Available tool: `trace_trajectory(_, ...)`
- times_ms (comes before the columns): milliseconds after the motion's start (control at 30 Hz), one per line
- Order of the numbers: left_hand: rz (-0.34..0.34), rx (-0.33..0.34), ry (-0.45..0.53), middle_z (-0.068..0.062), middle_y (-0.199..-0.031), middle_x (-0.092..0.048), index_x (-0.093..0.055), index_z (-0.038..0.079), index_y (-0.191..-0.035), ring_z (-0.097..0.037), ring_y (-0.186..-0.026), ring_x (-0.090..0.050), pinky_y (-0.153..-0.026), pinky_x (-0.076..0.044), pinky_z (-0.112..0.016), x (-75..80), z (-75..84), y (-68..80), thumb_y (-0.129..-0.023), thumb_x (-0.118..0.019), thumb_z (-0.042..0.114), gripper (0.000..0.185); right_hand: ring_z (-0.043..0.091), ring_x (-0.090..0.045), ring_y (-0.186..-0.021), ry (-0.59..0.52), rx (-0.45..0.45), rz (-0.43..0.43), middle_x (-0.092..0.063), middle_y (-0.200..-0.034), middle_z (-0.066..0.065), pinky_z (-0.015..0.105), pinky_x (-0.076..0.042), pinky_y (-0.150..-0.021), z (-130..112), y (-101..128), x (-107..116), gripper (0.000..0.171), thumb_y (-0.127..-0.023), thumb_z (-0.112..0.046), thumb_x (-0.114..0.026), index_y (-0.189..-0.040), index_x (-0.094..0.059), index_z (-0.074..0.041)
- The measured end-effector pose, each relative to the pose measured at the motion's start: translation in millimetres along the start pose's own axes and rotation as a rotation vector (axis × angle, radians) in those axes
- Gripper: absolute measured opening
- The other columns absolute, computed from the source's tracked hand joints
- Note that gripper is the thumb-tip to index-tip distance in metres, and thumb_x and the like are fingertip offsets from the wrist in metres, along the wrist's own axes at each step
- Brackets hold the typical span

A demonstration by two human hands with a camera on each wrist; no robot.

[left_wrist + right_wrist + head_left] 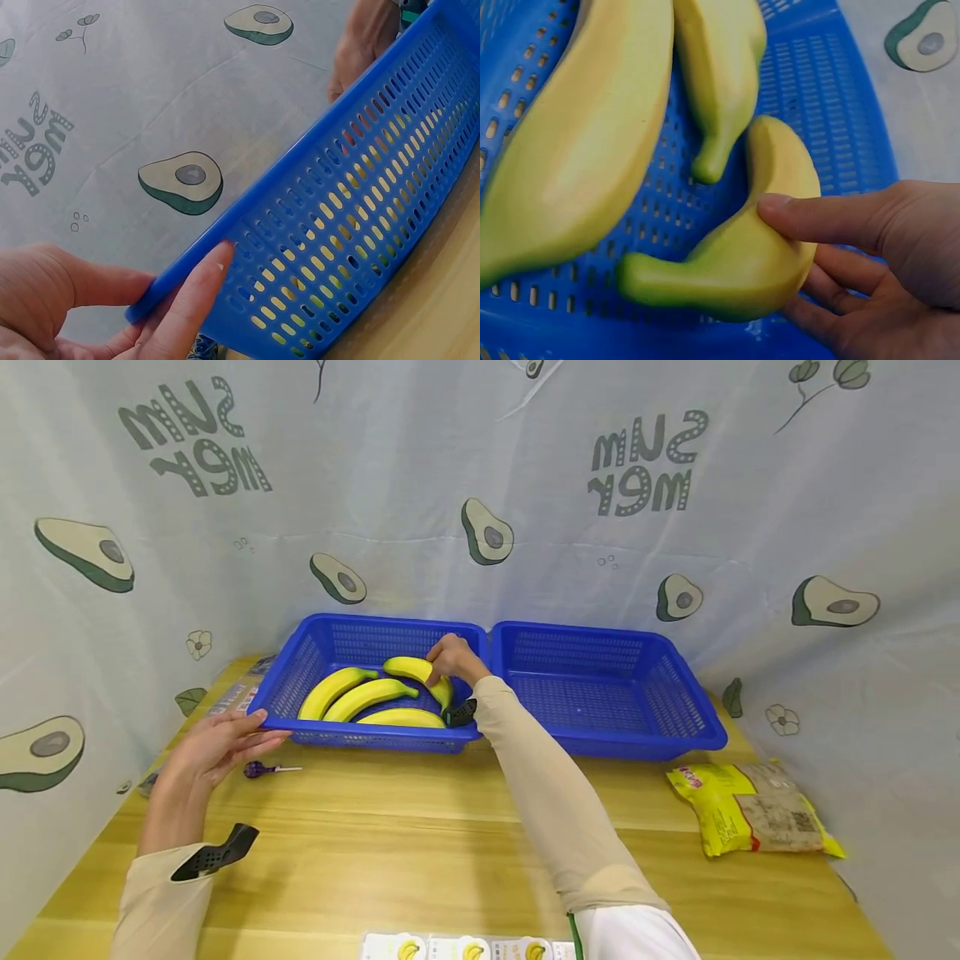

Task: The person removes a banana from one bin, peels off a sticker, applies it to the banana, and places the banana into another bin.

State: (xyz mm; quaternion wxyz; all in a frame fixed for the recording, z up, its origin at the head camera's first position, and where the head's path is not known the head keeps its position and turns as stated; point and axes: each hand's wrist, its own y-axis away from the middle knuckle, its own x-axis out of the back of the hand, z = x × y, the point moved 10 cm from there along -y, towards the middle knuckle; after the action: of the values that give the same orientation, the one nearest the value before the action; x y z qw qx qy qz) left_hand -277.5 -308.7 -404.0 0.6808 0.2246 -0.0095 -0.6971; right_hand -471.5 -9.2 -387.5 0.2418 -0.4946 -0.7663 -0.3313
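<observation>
My right hand (pixel 456 658) reaches into the left blue basket (pixel 375 737) and grips a yellow banana (pixel 772 277) with a green stem end. In the right wrist view the thumb lies across its upper side, with the fingers behind. Other bananas (pixel 369 695) lie in the same basket, to the left of the held one. At the basket's near left corner, my left hand (pixel 213 743) pinches the rim. The left wrist view shows its thumb over the blue rim (pixel 247 195) and fingers below, against the slotted wall.
A second blue basket (pixel 600 739) stands right beside the first. On the wooden table (pixel 360 843) lie a lollipop (pixel 258 769) near the left hand and a yellow food bag (pixel 757 810) at right. Banana-picture cards (pixel 459 948) line the front. A patterned curtain (pixel 405 460) hangs behind.
</observation>
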Motion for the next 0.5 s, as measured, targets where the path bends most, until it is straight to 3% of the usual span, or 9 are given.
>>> trace_trajectory(233, -0.029, 0.006, 0.036, -0.011, -0.091, -0.079, -0.048, 0.006, -0.085, -0.020, -0.086, -0.082, -0.080, -0.066, -0.027, 1.5, -1.1, -0.2, -0.113, -0.053, 0.006, 0.029, 0.032, -0.057, -0.141, -0.082, 0.051, 0.030, -0.062, -0.152, 0.014, 0.041, -0.056, -0.111, -10.8, 10.6, 15.6, 0.056, -0.094, -0.002, -0.083, -0.147, -0.065, -0.003)
trace_trajectory(500, -0.030, 0.023, 0.054, -0.011, -0.093, -0.079, -0.051, 0.005, -0.096, -0.021, -0.086, -0.082, -0.080, -0.066, -0.028, 2.4, -1.8, 1.0, -0.112, -0.056, 0.007, 0.017, 0.032, -0.061, -0.136, -0.206, 0.129, 0.037, -0.070, -0.143, 0.015, 0.040, -0.056, -0.110, -23.9, 28.8, 35.2, 0.050, -0.094, -0.003, -0.084, -0.141, -0.070, -0.002)
